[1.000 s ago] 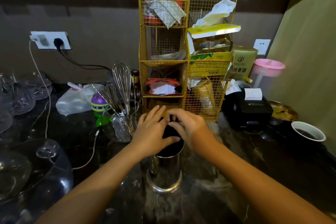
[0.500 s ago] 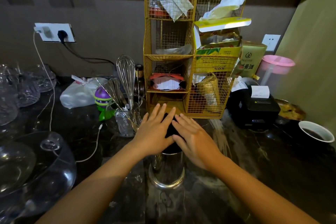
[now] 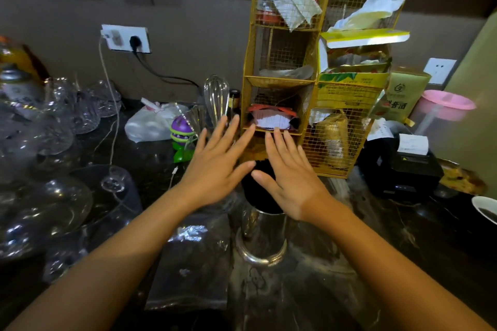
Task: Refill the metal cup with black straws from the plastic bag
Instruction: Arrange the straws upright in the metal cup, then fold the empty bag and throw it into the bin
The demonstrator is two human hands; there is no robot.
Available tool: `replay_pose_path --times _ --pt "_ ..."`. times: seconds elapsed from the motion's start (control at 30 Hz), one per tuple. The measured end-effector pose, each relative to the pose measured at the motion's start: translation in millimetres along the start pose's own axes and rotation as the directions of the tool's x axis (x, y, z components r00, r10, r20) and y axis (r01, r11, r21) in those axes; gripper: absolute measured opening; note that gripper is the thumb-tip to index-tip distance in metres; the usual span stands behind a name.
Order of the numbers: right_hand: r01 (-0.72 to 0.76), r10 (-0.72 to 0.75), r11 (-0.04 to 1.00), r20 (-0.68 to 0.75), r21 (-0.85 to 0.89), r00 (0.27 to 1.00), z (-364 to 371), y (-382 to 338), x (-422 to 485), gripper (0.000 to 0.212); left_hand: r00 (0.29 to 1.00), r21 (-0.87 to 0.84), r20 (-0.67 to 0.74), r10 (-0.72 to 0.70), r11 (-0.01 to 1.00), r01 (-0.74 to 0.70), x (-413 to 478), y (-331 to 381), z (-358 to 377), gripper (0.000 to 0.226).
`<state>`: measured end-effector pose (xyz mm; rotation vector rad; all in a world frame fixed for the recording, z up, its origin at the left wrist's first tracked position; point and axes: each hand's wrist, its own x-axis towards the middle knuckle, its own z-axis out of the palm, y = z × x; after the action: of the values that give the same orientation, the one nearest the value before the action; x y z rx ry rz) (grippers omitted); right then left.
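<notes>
Left hand (image 3: 215, 166): flat, fingers spread, palm down, holding nothing; thumb at the left edge of the straw bundle.
Right hand (image 3: 290, 177): likewise flat and splayed, empty; thumb and palm over the bundle's right side. Whether either palm touches the straw tops cannot be told.
Black straws (image 3: 259, 191): dense bundle standing in the cup, long axis near vertical, ends up, projecting well above the rim.
Metal cup (image 3: 262, 236): upright on the dark desk (image 3: 349, 277), directly in front of the yellow wire rack (image 3: 282, 83).
Plastic bag (image 3: 193, 263): clear, lying flat, just left of the cup; appears empty.
Step, as judged: levelling the tops. Press lightly and evenly with both palms, straight down along the axis, so no straw bends or tips the cup.
</notes>
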<state>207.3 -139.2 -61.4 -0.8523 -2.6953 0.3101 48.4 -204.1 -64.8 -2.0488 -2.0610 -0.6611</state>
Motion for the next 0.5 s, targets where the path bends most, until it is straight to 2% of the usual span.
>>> replay_pose_path --times 0.13,0.27,0.37,0.5 --pt "0.110 -0.111 0.992 0.009 0.059 0.994 7 -32 0 0.064 0.997 -0.036 -0.043 -0.061 0.998 0.059 -35 -21 -17 0.056" --pt "0.206 -0.210 0.975 0.047 0.086 0.976 32 -53 -5 0.064 0.993 -0.013 -0.009 -0.116 0.993 0.116 -80 -41 -16 0.061" --pt "0.258 -0.267 0.961 0.095 0.099 0.959 61 -61 -11 0.067 0.978 -0.029 0.062 -0.198 0.979 0.200 -116 -56 -6 0.065" --pt "0.228 -0.240 0.970 0.225 0.081 0.944 104 -61 -29 0.069 0.944 -0.012 0.220 -0.244 0.967 0.253 -160 -71 17 0.067"
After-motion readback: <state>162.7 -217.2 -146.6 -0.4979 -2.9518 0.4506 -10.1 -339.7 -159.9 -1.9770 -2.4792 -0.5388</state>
